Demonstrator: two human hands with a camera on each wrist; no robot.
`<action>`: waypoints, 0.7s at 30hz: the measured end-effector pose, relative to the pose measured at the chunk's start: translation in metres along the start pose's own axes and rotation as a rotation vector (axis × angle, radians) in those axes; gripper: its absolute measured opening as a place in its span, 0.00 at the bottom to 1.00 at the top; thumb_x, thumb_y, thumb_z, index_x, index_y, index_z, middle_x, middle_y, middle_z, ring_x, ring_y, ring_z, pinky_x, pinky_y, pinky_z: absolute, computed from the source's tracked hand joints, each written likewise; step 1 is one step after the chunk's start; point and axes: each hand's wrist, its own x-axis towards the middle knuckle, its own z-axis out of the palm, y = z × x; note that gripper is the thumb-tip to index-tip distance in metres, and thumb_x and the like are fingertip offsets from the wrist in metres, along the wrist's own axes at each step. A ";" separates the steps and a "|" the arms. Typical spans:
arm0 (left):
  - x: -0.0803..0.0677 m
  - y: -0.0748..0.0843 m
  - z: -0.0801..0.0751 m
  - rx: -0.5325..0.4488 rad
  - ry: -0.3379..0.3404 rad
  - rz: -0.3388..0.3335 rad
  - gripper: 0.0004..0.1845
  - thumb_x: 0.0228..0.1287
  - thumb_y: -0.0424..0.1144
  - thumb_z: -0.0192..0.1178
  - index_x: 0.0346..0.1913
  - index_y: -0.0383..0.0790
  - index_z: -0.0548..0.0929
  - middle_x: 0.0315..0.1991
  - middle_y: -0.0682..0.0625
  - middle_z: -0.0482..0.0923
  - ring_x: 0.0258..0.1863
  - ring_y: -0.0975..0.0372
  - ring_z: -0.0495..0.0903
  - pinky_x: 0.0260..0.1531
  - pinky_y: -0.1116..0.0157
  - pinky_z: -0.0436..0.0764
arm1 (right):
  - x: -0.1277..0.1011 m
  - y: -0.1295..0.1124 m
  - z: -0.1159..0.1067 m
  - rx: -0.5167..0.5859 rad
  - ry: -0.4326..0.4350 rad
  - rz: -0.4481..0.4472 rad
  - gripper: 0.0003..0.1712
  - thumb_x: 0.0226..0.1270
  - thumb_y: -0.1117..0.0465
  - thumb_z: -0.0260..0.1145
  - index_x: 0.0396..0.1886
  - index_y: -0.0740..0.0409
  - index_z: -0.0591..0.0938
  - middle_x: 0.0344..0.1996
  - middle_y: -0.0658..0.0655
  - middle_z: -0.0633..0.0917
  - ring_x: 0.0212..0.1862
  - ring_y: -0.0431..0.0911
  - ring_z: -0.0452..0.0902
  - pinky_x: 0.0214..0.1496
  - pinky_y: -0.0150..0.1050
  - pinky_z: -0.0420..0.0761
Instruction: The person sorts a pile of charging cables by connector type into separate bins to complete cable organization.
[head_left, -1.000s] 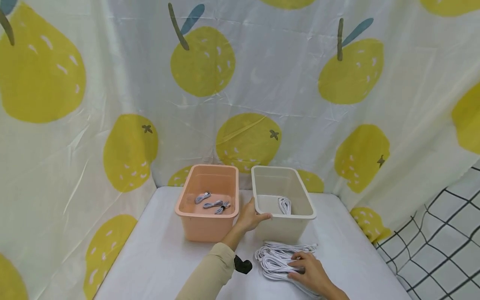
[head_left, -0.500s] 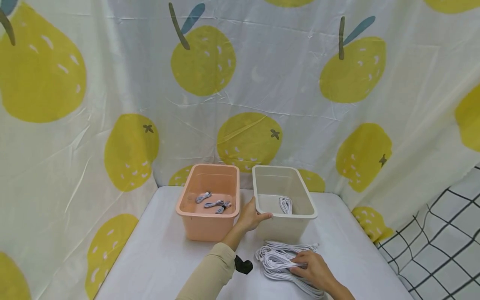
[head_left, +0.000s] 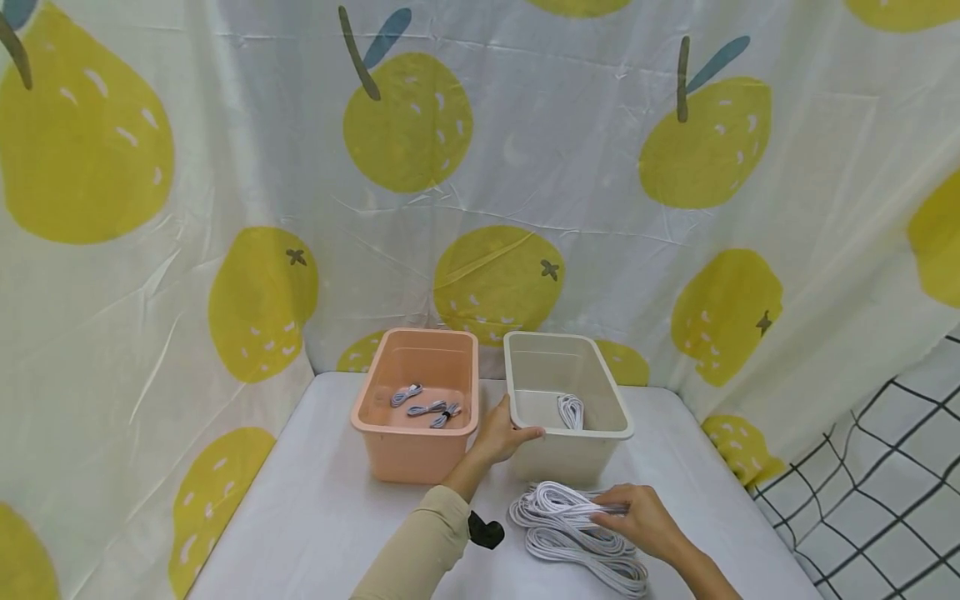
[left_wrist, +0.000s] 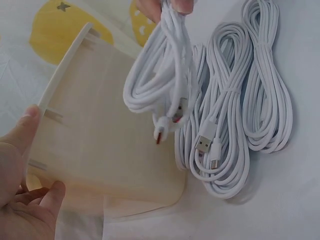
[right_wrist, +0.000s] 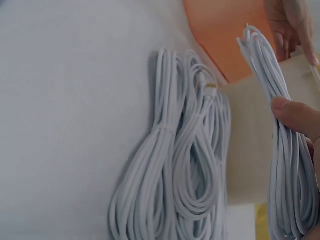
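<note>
My left hand (head_left: 498, 429) grips the near left corner of the cream bin (head_left: 570, 460), thumb over the rim and fingers along the outer side. My right hand (head_left: 643, 521) pinches a coiled white USB cable (left_wrist: 155, 75) near its middle; in the left wrist view the connector ends dangle from it. In the right wrist view the thumb presses across the held cable (right_wrist: 282, 130). Beneath it, several more white cable coils (left_wrist: 265, 95) lie on the table in front of the bin, with USB plugs (left_wrist: 203, 142) showing. One white coil (head_left: 571, 412) lies inside the cream bin.
A peach bin (head_left: 416, 458) stands left of the cream one, holding 3 small grey cable bundles (head_left: 427, 407). A fruit-print curtain (head_left: 510, 183) hangs behind the white table (head_left: 315, 517). Black wire mesh (head_left: 877, 467) stands at the right.
My right hand has taken hold of one cable coil from the pile and raised it, moving a little up and to the right. My left hand stays on the cream bin.
</note>
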 end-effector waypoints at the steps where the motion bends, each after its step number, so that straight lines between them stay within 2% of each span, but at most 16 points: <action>1: 0.000 0.000 0.000 -0.001 0.000 0.000 0.37 0.59 0.40 0.79 0.65 0.29 0.71 0.48 0.39 0.82 0.48 0.45 0.82 0.47 0.52 0.81 | 0.001 -0.001 -0.003 0.010 0.001 0.002 0.10 0.55 0.59 0.83 0.35 0.56 0.93 0.33 0.45 0.89 0.37 0.38 0.84 0.39 0.38 0.85; 5: 0.000 0.000 0.000 -0.012 0.000 0.002 0.37 0.58 0.39 0.79 0.64 0.28 0.70 0.48 0.37 0.81 0.50 0.40 0.81 0.47 0.51 0.80 | 0.006 -0.004 -0.016 0.020 0.013 -0.014 0.09 0.55 0.61 0.83 0.36 0.54 0.93 0.33 0.44 0.89 0.37 0.38 0.84 0.40 0.31 0.83; 8: 0.000 0.001 0.000 -0.018 0.003 -0.002 0.37 0.58 0.39 0.79 0.65 0.29 0.71 0.48 0.37 0.81 0.50 0.40 0.81 0.48 0.51 0.80 | 0.010 -0.004 -0.024 0.007 0.030 -0.014 0.09 0.54 0.62 0.83 0.36 0.53 0.93 0.33 0.44 0.89 0.37 0.37 0.84 0.40 0.27 0.81; 14: 0.001 0.001 0.001 0.005 0.000 -0.016 0.36 0.58 0.40 0.79 0.64 0.31 0.72 0.47 0.40 0.82 0.48 0.47 0.82 0.48 0.54 0.80 | 0.013 -0.002 -0.036 -0.004 0.058 -0.012 0.10 0.52 0.64 0.83 0.36 0.53 0.93 0.33 0.41 0.89 0.36 0.36 0.84 0.40 0.23 0.79; 21: 0.000 0.002 0.000 -0.027 -0.001 -0.002 0.37 0.59 0.38 0.78 0.65 0.30 0.71 0.48 0.38 0.82 0.49 0.43 0.81 0.48 0.52 0.80 | 0.021 -0.003 -0.048 -0.042 0.078 -0.004 0.11 0.52 0.64 0.84 0.36 0.51 0.93 0.33 0.40 0.89 0.36 0.36 0.84 0.41 0.23 0.79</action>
